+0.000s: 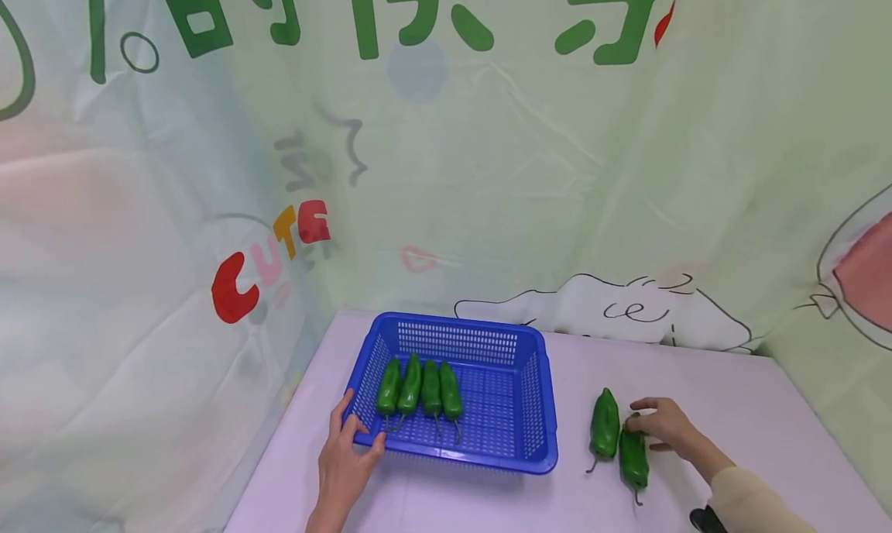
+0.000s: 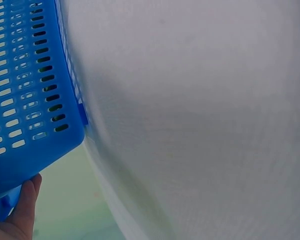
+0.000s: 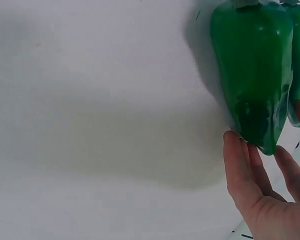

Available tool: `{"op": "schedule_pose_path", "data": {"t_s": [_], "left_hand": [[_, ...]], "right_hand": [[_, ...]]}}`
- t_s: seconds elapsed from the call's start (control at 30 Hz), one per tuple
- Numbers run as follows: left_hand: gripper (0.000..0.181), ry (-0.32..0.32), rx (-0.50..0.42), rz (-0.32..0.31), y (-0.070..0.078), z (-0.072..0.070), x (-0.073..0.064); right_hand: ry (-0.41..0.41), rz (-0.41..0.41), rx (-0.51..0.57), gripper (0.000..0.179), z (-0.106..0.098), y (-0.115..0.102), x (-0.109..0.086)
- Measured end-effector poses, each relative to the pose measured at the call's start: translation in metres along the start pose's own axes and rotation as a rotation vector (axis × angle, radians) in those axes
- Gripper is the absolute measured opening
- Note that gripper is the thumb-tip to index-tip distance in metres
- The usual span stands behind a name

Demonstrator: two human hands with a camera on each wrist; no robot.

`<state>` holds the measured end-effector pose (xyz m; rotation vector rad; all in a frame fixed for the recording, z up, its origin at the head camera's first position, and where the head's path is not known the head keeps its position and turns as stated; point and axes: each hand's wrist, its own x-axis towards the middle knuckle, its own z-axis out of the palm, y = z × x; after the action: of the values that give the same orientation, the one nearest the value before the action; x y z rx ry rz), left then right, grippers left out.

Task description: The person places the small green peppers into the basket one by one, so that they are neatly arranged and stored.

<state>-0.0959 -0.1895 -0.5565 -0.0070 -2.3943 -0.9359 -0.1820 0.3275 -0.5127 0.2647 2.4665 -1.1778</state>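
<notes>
My left hand (image 1: 346, 459) holds the near left corner of a blue plastic basket (image 1: 481, 454), with fingers and thumb over its rim. The left wrist view shows the basket's slotted side wall (image 2: 27, 100) and part of the hand (image 2: 20, 215). Several green peppers (image 1: 411, 390) lie side by side in the basket's left half, stems toward me. On the right, my right hand (image 1: 665, 426) is at the pointed end of a green pepper (image 1: 633, 462) on the table. Its fingers are spread around that tip (image 3: 255, 80). Another green pepper (image 1: 605, 424) lies just left of it.
A pale cloth covers the table (image 1: 578, 502). Printed fabric (image 1: 446, 177) hangs behind the basket and along the left side. A dark object (image 1: 707, 520) shows at the right wrist, by a cream sleeve (image 1: 753, 502).
</notes>
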Motion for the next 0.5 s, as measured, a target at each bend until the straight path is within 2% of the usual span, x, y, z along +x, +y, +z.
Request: {"op": "schedule_pose_path", "data": {"t_s": [0.5], "left_hand": [[0.034, -0.014, -0.004, -0.026, 0.004, -0.002, 0.001]], "right_hand": [[0.042, 0.035, 0.047, 0.072, 0.009, 0.005, -0.016]]}}
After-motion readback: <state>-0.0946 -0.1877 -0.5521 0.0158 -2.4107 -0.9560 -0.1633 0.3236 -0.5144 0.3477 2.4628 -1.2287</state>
